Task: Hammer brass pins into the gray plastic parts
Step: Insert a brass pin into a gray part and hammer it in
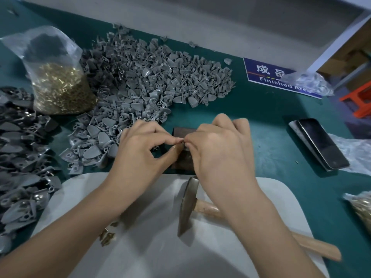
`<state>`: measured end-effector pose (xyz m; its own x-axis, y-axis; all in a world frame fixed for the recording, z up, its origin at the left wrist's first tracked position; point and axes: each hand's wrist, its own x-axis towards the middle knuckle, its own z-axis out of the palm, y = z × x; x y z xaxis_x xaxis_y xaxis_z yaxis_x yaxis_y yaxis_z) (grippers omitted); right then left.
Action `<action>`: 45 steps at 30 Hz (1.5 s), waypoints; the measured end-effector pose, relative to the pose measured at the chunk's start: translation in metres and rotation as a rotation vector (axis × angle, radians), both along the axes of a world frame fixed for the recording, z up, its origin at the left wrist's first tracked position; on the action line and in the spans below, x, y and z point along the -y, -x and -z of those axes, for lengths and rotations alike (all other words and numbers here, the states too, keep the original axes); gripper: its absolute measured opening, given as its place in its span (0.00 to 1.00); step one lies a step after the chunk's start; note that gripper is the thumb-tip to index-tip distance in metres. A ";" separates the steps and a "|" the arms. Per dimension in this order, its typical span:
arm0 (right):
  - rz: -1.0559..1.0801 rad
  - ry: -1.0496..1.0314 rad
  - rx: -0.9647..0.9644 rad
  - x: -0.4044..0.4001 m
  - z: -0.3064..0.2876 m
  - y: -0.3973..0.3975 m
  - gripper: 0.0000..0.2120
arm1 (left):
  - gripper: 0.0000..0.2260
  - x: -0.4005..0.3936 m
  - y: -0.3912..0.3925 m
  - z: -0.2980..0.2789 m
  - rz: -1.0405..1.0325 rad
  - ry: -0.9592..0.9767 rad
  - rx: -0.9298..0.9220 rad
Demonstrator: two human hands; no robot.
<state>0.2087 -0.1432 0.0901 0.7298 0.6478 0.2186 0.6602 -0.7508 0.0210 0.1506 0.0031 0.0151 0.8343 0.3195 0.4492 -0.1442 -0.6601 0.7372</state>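
Bag (50, 63) holds brass pins (62, 89) beside gray parts (152, 77).

You are sitting at a workbench covered in a teal mat (261, 121), its far edge running against a pale grey wall (180, 19). A blue "Finished Area" sign (271, 77) is lying flat on the mat. To your right, a white post (337, 43) is rising past stacked cardboard boxes (349, 57), and an orange plastic stool (359, 101) is standing on the floor.
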 end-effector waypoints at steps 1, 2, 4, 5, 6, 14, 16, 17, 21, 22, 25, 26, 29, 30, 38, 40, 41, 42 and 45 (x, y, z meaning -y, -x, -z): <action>-0.007 -0.014 0.035 0.000 0.001 0.003 0.08 | 0.06 0.000 0.000 0.000 -0.001 -0.004 -0.002; -0.009 -0.039 0.043 0.001 0.003 0.004 0.08 | 0.06 0.000 0.000 -0.001 -0.005 -0.019 -0.003; -0.011 -0.092 -0.002 0.004 0.008 0.000 0.08 | 0.06 0.000 0.001 -0.002 -0.026 -0.088 0.002; -0.012 -0.130 -0.046 0.006 0.011 -0.004 0.09 | 0.06 0.000 0.002 -0.002 -0.037 -0.131 0.001; -0.012 -0.185 -0.103 0.009 0.014 -0.007 0.09 | 0.06 0.000 0.003 -0.002 -0.046 -0.166 -0.005; -0.027 -0.453 -0.340 0.018 0.029 -0.020 0.06 | 0.04 0.006 0.004 -0.005 -0.105 -0.190 -0.038; -0.027 -0.437 -0.329 0.017 0.029 -0.021 0.06 | 0.04 0.006 0.005 -0.004 -0.106 -0.186 -0.041; -0.032 -0.413 -0.313 0.016 0.028 -0.020 0.06 | 0.04 0.006 0.005 -0.004 -0.107 -0.181 -0.041; -0.076 -0.439 -0.233 0.015 0.029 -0.014 0.06 | 0.04 0.005 0.005 -0.003 -0.098 -0.173 -0.042; -0.078 -0.468 -0.231 0.015 0.030 -0.013 0.06 | 0.04 0.004 0.004 -0.002 -0.097 -0.175 -0.042; -0.062 -0.506 -0.278 0.017 0.032 -0.016 0.06 | 0.04 0.004 0.002 -0.001 -0.096 -0.179 -0.050; -0.063 -0.499 -0.294 0.017 0.031 -0.017 0.06 | 0.04 0.004 0.002 -0.002 -0.090 -0.173 -0.054; -0.062 -0.467 -0.345 0.018 0.026 -0.020 0.06 | 0.04 0.005 0.004 -0.006 -0.074 -0.142 -0.074; -0.057 -0.453 -0.350 0.018 0.026 -0.021 0.06 | 0.05 0.005 0.005 -0.007 -0.075 -0.137 -0.076; -0.041 -0.798 -0.403 0.040 0.037 -0.002 0.11 | 0.06 0.002 0.006 -0.011 -0.040 -0.165 -0.083; -0.018 -0.819 -0.371 0.066 0.041 0.013 0.09 | 0.06 0.002 0.007 -0.010 -0.045 -0.173 -0.093; -0.014 -0.770 -0.347 0.082 0.045 0.022 0.08 | 0.06 0.002 0.007 -0.010 -0.044 -0.172 -0.096; -0.017 -0.691 -0.318 0.096 0.049 0.033 0.09 | 0.06 0.002 0.007 -0.009 -0.041 -0.169 -0.096; -0.057 -0.403 -0.260 0.122 0.061 0.061 0.13 | 0.05 0.002 0.006 -0.010 -0.032 -0.166 -0.084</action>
<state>0.1474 -0.2653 0.0286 0.7592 0.5895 0.2759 0.6455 -0.6276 -0.4353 0.1450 0.0013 0.0250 0.8617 0.2735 0.4274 -0.0642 -0.7768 0.6265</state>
